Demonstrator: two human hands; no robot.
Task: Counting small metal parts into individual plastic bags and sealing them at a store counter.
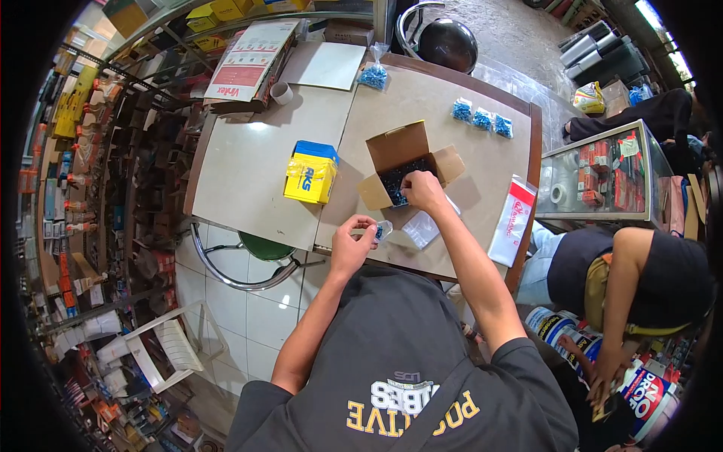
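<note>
My left hand (354,243) holds a small clear plastic bag (383,230) with some blue pieces inside, just past the table's near edge. My right hand (422,189) reaches into an open cardboard box (398,148) full of small dark and blue pieces, which look like screws or plugs; its fingertips are partly hidden, so their grip is unclear. Beneath my right forearm lie empty clear plastic bags (422,229). A closed yellow and blue box (311,172) stands left of the open one. Filled bags of blue pieces (482,119) lie at the far right, and a larger tied bag (373,76) stands at the far edge.
A printed plastic pack (512,220) lies by the table's right edge (530,169). Flattened cartons (251,62), a tape roll (281,93) and a white board (323,65) occupy the far left. A green stool (265,246) is near; another person (627,282) bends at right.
</note>
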